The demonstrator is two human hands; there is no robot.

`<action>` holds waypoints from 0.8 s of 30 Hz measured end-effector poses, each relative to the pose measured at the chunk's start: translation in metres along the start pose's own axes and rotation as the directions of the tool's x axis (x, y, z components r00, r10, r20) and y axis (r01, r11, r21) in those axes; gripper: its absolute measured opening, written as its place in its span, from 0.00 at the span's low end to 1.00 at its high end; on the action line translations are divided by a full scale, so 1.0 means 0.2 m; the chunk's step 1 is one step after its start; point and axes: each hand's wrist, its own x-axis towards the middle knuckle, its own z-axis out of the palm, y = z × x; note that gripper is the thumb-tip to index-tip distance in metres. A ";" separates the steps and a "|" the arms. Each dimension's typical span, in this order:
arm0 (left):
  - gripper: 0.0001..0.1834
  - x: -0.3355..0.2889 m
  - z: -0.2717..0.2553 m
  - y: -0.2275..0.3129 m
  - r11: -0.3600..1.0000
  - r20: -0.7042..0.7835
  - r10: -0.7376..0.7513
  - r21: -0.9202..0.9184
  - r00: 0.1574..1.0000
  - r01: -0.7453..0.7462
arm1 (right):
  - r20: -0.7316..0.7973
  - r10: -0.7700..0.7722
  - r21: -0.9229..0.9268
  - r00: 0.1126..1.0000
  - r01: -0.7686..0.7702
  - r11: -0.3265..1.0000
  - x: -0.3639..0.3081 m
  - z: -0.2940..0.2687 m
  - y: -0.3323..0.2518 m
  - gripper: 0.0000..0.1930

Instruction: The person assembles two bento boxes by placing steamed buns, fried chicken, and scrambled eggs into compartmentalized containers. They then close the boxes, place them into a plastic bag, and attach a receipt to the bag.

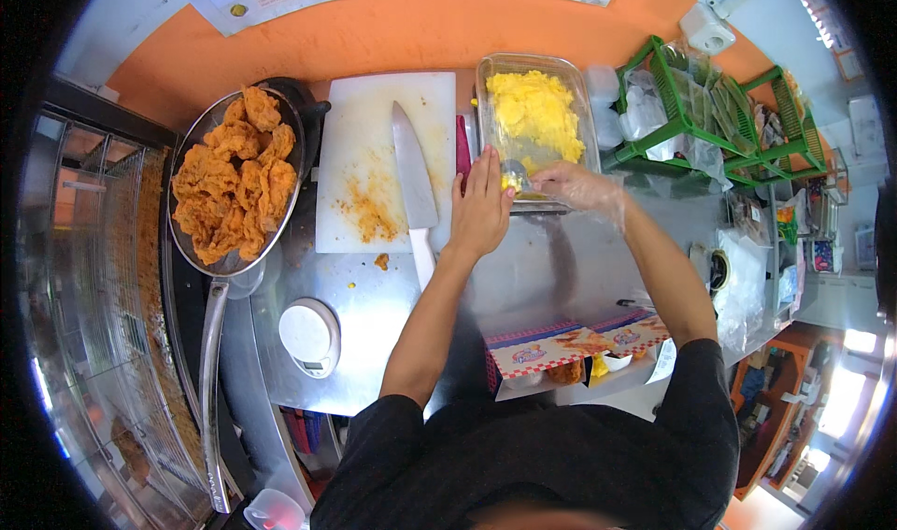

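A clear rectangular container (587,110) stands at the far middle, with soft yellow food like scrambled egg (535,114) heaped mostly in its far part. My left hand (481,203) lies along the container's near left corner, fingers stretched out. My right hand (572,186), in a clear plastic glove, reaches over the near edge with its fingers closed. They appear to grip a spoon (512,172) whose bowl is down in the container, with some yellow food at it. The handle is largely hidden by the fingers.
Left of the container, a knife (411,170) lies on a crumb-strewn white cutting board (350,110). Fried chicken (238,175) fills a long-handled strainer (213,292). A white scale (309,336) sits nearer. Open food boxes (537,354) stand by my body; green baskets (687,110) at right.
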 end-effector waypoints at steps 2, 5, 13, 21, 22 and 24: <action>0.34 0.00 -0.01 0.01 1.000 0.004 -0.005 -0.020 1.000 0.005 | 0.179 0.244 0.471 0.953 -0.300 0.830 -0.02 -0.04 0.05 0.13; 0.34 0.01 -0.02 0.01 0.999 0.043 -0.026 -0.032 0.999 0.027 | 0.240 0.384 0.733 0.891 -0.426 0.531 -0.05 -0.05 0.08 0.12; 0.32 0.01 0.01 0.01 0.999 0.027 -0.028 -0.016 0.999 0.028 | -0.649 0.015 -0.356 0.760 -0.322 0.877 0.13 0.25 0.12 0.07; 0.33 -0.01 0.04 0.02 0.999 -0.015 -0.039 -0.022 0.999 0.039 | -0.317 0.054 -0.577 0.947 -0.238 0.781 0.24 0.19 0.16 0.12; 0.33 -0.01 0.04 0.02 0.999 -0.018 -0.038 -0.033 0.999 0.038 | -0.264 0.025 -0.611 0.964 -0.187 0.769 0.23 0.17 0.14 0.11; 0.33 0.00 0.04 0.02 0.999 -0.028 -0.028 -0.041 0.999 0.027 | -0.178 0.055 -0.643 0.983 -0.158 0.749 0.18 0.13 0.10 0.10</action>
